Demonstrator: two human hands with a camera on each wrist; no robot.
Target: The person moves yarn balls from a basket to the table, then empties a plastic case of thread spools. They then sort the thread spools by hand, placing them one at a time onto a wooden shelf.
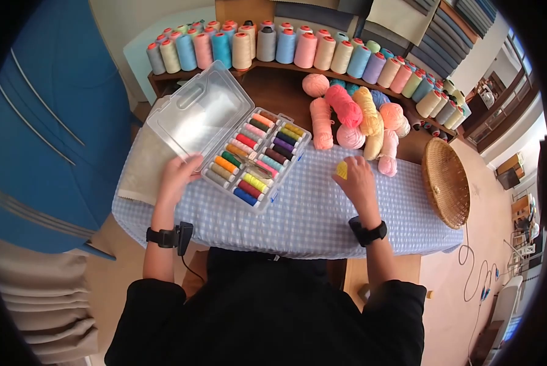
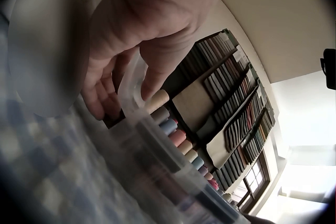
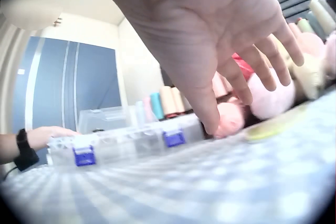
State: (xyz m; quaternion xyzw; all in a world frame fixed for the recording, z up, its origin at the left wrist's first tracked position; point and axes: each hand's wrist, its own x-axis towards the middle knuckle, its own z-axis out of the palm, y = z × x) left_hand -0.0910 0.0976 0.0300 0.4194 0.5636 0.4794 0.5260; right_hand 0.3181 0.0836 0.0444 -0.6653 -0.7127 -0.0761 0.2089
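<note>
A clear plastic box of colourful thread spools lies on the checked cloth, its transparent lid folded back. My left hand pinches the box's near left edge; in the left wrist view the thumb is on one side of the clear wall and the fingers on the other. A metallic tool rests across the spools. My right hand hovers, fingers spread, over the cloth right of the box. Beside it is a small yellow item, which appears flat on the cloth in the right wrist view.
Yarn balls and skeins lie behind my right hand. A wicker basket leans at the table's right end. Thread cones line a curved shelf along the back. Pale fabric lies under the lid, at the left.
</note>
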